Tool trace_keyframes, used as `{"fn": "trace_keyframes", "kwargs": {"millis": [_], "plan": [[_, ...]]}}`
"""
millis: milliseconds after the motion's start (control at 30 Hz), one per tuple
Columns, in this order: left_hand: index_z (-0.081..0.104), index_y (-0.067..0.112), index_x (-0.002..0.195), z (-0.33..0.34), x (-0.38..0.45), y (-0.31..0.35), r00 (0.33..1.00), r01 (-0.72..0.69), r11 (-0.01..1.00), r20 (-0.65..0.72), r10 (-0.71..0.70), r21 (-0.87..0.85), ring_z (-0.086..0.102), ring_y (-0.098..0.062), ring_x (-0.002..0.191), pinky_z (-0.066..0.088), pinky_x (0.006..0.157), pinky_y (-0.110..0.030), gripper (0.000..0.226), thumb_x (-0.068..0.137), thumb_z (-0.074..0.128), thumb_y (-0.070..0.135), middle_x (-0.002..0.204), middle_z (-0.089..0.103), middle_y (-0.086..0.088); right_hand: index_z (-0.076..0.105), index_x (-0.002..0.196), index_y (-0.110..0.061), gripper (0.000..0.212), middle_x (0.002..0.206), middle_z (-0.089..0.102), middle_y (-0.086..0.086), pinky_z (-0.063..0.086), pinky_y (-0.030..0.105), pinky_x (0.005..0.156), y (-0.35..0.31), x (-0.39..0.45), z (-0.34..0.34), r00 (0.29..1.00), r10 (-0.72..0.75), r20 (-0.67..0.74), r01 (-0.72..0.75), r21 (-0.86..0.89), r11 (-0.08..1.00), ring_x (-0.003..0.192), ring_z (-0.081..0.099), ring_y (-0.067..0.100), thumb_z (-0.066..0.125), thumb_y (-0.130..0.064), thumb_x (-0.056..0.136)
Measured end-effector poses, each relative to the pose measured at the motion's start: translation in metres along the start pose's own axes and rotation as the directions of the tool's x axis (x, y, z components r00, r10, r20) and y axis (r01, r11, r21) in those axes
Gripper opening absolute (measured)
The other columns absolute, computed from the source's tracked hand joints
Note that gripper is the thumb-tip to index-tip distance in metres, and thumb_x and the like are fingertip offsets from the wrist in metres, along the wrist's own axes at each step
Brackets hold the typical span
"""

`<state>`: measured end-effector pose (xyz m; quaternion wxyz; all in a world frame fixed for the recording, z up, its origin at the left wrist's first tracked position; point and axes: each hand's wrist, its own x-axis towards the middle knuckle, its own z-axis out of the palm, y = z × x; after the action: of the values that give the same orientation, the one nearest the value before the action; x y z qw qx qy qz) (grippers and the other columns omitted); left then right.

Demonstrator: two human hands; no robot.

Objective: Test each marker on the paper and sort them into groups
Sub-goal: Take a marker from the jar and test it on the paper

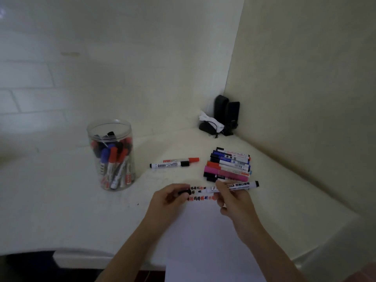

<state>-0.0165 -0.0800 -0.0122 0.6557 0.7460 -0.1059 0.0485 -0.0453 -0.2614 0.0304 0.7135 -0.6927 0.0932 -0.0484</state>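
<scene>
My right hand point(234, 198) grips an uncapped black marker point(242, 186) that lies level over the top edge of the white paper point(205, 237), tip pointing left. My left hand point(168, 198) pinches its black cap point(185, 192) just left of the tip. Two rows of red, black and blue test scribbles point(200, 193) mark the top of the paper. A pile of several sorted markers point(228, 164) sits behind my right hand. Two more markers point(173, 162), one red-capped and one black-capped, lie side by side to the left of the pile.
A clear plastic jar point(110, 155) full of several red, blue and black markers stands at the left on the white table point(61, 200). Black speakers and a mouse point(221, 117) fill the far corner. A wall runs along the right.
</scene>
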Motion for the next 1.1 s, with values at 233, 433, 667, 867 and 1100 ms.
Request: {"fn": "trace_keyframes", "kwargs": {"millis": [233, 433, 667, 867, 1100], "plan": [[0.072, 0.011, 0.098, -0.001, 0.002, -0.001, 1.0, -0.013, 0.998, 0.027, 0.015, -0.067, 0.064, 0.001, 0.079, 0.045, 0.073, -0.011, 0.015, 0.087, 0.066, 0.004, 0.083, 0.072, 0.01, 0.069, 0.087, -0.01, 0.022, 0.067, 0.066, 0.002, 0.034, 0.02, 0.047, 0.003, -0.001, 0.017, 1.0, -0.009, -0.016, 0.009, -0.035, 0.999, 0.056, 0.045, 0.01, 0.064, -0.03, 0.092], [0.073, 0.012, 0.098, -0.002, 0.003, -0.005, 0.997, -0.057, 0.996, 0.043, 0.06, -0.07, 0.065, -0.005, 0.083, 0.046, 0.074, -0.013, 0.016, 0.085, 0.068, 0.004, 0.088, 0.073, 0.005, 0.071, 0.087, -0.009, 0.021, 0.072, 0.069, 0.009, 0.035, 0.02, 0.047, 0.005, 0.0, 0.023, 1.0, -0.017, 0.005, 0.017, -0.049, 0.999, 0.059, 0.048, 0.013, 0.066, -0.029, 0.091], [0.073, 0.011, 0.099, -0.002, 0.005, -0.008, 0.997, -0.065, 0.991, 0.041, 0.07, -0.114, 0.068, -0.009, 0.086, 0.049, 0.076, -0.015, 0.017, 0.084, 0.069, 0.004, 0.09, 0.074, 0.003, 0.075, 0.086, -0.007, 0.025, 0.071, 0.07, 0.008, 0.044, 0.021, 0.053, 0.012, 0.003, 0.029, 1.0, 0.001, 0.016, -0.001, -0.053, 0.999, 0.06, 0.055, 0.01, 0.068, -0.03, 0.088], [0.075, 0.014, 0.094, -0.002, 0.007, -0.008, 0.997, -0.074, 0.992, 0.013, 0.076, -0.099, 0.068, -0.007, 0.083, 0.05, 0.075, -0.015, 0.018, 0.081, 0.071, 0.002, 0.085, 0.074, 0.006, 0.072, 0.083, -0.005, 0.022, 0.064, 0.066, 0.003, 0.049, 0.021, 0.059, 0.016, 0.004, 0.039, 0.998, 0.057, 0.008, -0.057, 0.049, 0.997, 0.06, 0.059, 0.009, 0.067, -0.025, 0.089], [0.073, 0.01, 0.096, -0.006, -0.002, 0.008, 0.999, 0.02, 0.978, 0.028, -0.014, -0.206, 0.068, -0.016, 0.087, 0.05, 0.075, -0.016, 0.017, 0.08, 0.074, 0.007, 0.091, 0.073, -0.008, 0.06, 0.077, -0.014, 0.024, 0.061, 0.049, 0.0, 0.032, 0.018, 0.042, -0.007, -0.006, 0.028, 0.987, 0.153, 0.052, -0.156, 0.075, 0.985, 0.05, 0.041, 0.007, 0.072, -0.033, 0.085]]}}
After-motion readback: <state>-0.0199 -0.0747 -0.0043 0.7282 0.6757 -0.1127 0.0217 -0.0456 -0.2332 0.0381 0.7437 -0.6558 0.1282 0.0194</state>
